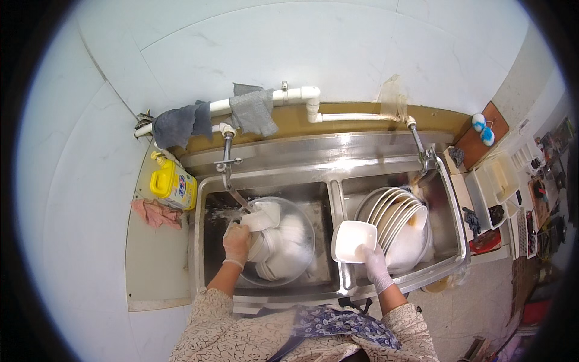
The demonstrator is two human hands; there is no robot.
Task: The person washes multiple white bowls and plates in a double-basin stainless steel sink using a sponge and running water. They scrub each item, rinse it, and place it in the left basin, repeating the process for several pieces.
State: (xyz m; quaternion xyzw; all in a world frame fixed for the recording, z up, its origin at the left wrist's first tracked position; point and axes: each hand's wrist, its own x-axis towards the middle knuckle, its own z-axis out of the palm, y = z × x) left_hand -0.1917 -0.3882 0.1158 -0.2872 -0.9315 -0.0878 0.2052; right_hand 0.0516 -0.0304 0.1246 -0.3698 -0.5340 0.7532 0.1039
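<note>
My left hand (236, 242), in a clear thin glove, is closed at the rim of a white dish (262, 216) under the left tap's hose. That dish is over a large round basin (310, 246) in the left sink, which holds several white dishes and cloudy water. In a whitish glove, my right hand (376, 266) grips a square white bowl (354, 240) by its lower right corner, above the divider between the sinks. Beside it, several white plates (392, 212) stand on edge in another round basin (362, 204) with suds in the right sink.
A yellow detergent jug (174, 183) and a pink cloth (157, 213) lie on the left ledge. Grey cloths (183, 124) hang on the white pipe. The right tap (424, 156) reaches over the right sink. Plastic containers (491, 185) stand farther right.
</note>
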